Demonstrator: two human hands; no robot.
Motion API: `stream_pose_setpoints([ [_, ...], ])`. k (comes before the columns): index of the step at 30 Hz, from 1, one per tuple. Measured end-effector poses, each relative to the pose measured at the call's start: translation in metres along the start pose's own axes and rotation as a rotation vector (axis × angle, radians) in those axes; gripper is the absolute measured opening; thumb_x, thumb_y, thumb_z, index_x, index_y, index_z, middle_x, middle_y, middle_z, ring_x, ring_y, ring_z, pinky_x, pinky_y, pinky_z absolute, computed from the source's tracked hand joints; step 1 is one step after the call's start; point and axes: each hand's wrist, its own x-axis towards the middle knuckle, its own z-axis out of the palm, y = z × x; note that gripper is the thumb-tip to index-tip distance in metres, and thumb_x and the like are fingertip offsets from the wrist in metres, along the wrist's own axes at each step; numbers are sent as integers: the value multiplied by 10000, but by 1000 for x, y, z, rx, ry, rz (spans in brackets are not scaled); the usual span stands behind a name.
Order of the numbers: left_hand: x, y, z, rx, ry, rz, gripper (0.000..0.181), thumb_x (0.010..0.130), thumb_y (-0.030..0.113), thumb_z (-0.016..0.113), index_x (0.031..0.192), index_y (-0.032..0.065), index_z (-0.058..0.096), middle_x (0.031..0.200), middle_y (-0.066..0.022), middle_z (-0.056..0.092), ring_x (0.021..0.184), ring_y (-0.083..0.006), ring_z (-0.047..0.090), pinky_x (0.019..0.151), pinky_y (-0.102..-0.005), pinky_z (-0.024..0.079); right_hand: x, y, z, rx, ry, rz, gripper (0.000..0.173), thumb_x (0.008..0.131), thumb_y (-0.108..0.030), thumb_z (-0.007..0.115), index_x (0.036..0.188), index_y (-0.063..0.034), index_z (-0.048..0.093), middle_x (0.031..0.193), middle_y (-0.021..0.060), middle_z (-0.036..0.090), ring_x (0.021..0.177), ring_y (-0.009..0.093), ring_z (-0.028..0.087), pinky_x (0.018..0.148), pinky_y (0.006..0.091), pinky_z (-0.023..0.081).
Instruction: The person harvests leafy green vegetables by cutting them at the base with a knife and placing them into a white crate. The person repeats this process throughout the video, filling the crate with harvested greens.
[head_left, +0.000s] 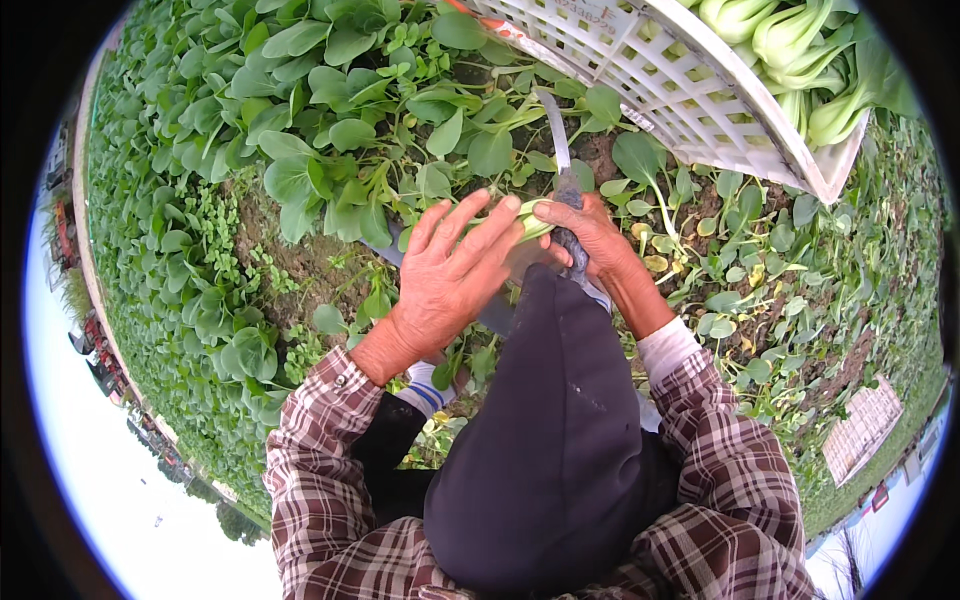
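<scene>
Above my raised knee, a small green bok choy (534, 227) lies between my two hands. My left hand (459, 274) lies over the plant with long, slightly spread fingers, its thumb hidden underneath. Within my right hand (596, 236) is the grey wrapped handle of a sickle (557, 135), whose narrow curved blade points away from me. The right thumb also presses on the pale base of the bok choy. Most of its leaves are hidden behind my left fingers.
A white plastic crate (697, 105) holding several bok choy heads (799, 45) stands at the upper right. Leafy plants (315, 97) grow densely at the left. Cut leaves (724, 300) litter the soil at the right. Another pale crate (862, 431) lies farther right.
</scene>
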Motion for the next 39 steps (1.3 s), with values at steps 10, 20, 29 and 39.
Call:
stream_pose_setpoints([
  [10,75,-94,37,145,-82,-296,383,743,-56,596,1123,-23,627,1351,-226,587,1027,-347,676,853,-412,560,85,-18,22,-903,271,-100,494,941,-297,613,604,62,583,528,184,582,546,275,680,569,428,518],
  [20,39,-140,73,204,-163,-368,295,735,-10,653,1028,5,675,1325,-168,606,1004,-337,681,831,-420,567,121,-12,23,-1310,306,-90,339,931,-291,639,851,34,692,893,245,702,901,435,681,799,509,532],
  [29,-27,-120,47,-539,14,-792,395,810,68,663,1193,-29,686,1126,-127,719,898,-222,705,841,-329,539,88,15,14,-1369,375,-480,397,914,-313,683,839,74,638,799,296,640,797,498,629,734,550,501],
  [39,-40,-25,7,-1382,-193,-1046,484,831,37,729,1303,-11,633,1009,-21,719,912,-95,647,854,-253,521,18,-25,49,-174,-15,-88,417,863,-325,799,1060,20,672,680,29,604,471,82,517,420,218,410],
])
